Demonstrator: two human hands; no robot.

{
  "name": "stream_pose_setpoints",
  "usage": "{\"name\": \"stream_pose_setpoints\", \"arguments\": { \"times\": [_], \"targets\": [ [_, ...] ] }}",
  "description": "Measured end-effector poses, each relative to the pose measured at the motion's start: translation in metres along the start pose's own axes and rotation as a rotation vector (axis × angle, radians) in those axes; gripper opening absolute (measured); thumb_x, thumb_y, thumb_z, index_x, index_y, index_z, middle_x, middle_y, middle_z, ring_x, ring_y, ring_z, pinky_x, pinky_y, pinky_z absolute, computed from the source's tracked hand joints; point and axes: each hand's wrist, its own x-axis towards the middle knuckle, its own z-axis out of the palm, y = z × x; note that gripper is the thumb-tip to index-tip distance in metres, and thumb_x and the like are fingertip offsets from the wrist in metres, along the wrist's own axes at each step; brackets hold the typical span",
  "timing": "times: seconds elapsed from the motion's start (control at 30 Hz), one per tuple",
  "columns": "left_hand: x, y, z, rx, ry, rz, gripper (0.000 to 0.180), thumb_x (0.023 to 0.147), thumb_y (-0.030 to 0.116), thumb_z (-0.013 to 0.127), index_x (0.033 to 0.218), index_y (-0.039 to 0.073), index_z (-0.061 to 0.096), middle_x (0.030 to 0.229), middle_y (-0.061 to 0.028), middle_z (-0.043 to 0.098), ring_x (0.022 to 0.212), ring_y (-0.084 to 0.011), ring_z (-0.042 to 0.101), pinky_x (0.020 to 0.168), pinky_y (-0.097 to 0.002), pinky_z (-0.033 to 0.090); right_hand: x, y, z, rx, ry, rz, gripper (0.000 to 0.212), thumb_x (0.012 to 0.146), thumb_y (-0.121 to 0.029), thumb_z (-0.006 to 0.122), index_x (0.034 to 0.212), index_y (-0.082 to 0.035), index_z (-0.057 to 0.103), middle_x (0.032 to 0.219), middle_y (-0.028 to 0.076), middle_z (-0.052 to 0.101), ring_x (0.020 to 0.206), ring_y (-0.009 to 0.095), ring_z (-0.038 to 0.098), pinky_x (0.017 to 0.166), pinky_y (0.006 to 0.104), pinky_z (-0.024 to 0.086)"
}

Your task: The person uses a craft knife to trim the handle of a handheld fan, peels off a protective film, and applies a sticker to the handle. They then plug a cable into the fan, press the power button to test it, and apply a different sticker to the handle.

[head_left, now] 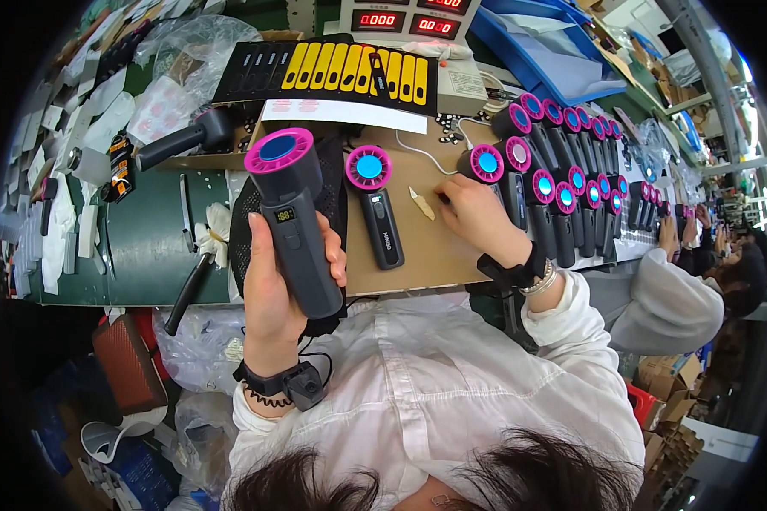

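Note:
My left hand (273,294) is wrapped round the dark grey handle of a handheld fan (302,255), held raised and tilted. Its head has a pink ring with a blue centre, and a small display is lit on the handle. A second handheld fan (379,217) lies on the brown work board (439,247), between my hands. My right hand (477,213) rests over the board with its fingers curled in; whatever they may hold is hidden. Close to its fingertips lies a small beige piece with a pointed pale tip (423,206). Just beyond, another handheld fan (484,163) has a white cable (426,155) near it.
Several handheld fans (564,198) stand in rows on the right. Behind the board are a black tray with yellow strips (337,70), a metering box with red displays (405,24) and a blue bin (554,60). At left lie a grey handheld device (183,140) and a dark-handled brush (192,289).

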Motion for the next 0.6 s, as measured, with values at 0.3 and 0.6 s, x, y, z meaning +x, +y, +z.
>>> {"name": "stream_pose_setpoints", "arguments": {
  "times": [0.3, 0.6],
  "targets": [
    [-0.015, 0.002, -0.005, 0.039, 0.008, 0.040, 0.060, 0.093, 0.055, 0.021, 0.102, 0.002, 0.048, 0.075, -0.0086, 0.053, 0.064, -0.0168, 0.053, 0.059, -0.0290, 0.045, -0.001, -0.012, 0.006, -0.058, 0.064, 0.059, 0.016, 0.071, -0.009, 0.062, 0.085, -0.002, 0.060, 0.082, 0.015, 0.055, 0.076, 0.033, 0.057, 0.067, 0.0383, 0.047],
    [-0.027, 0.011, -0.025, 0.067, 0.030, 0.087, 0.065, 0.092, 0.057, 0.024, 0.111, -0.001, 0.047, 0.074, -0.0063, 0.055, 0.063, -0.0151, 0.053, 0.059, -0.0283, 0.046, 0.014, -0.021, 0.019, -0.072, -0.052, 0.126, 0.015, 0.067, -0.017, 0.065, 0.072, -0.003, 0.061, 0.067, 0.016, 0.057, 0.061, 0.032, 0.057, 0.057, 0.0390, 0.046]
  ]
}}
